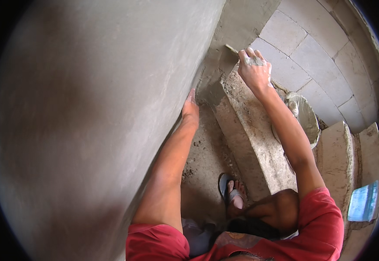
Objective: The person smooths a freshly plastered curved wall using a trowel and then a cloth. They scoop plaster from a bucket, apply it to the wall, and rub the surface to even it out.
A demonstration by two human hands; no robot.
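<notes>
The 2 hands are well apart. The right hand, farther off, is curled into a fist around a thin pale stick, whose tip pokes out on the left; the rest is hidden by the fist, so I cannot tell what kind of tool it is. Grey paste smears its knuckles and wrist. The left hand, nearer, lies against the right edge of a smooth grey wall, fingers pointing far; I cannot tell if it holds anything.

Between the forearms, a rough concrete step runs from near right to far left. Right of the right forearm, partly behind it, stands a bucket crusted with grey. Beyond are pale blocks in courses, curved by the lens. Nearer on the right are more steps, with a blue and white packet on them. At the near side are 1 sandalled foot and a red shirt.
</notes>
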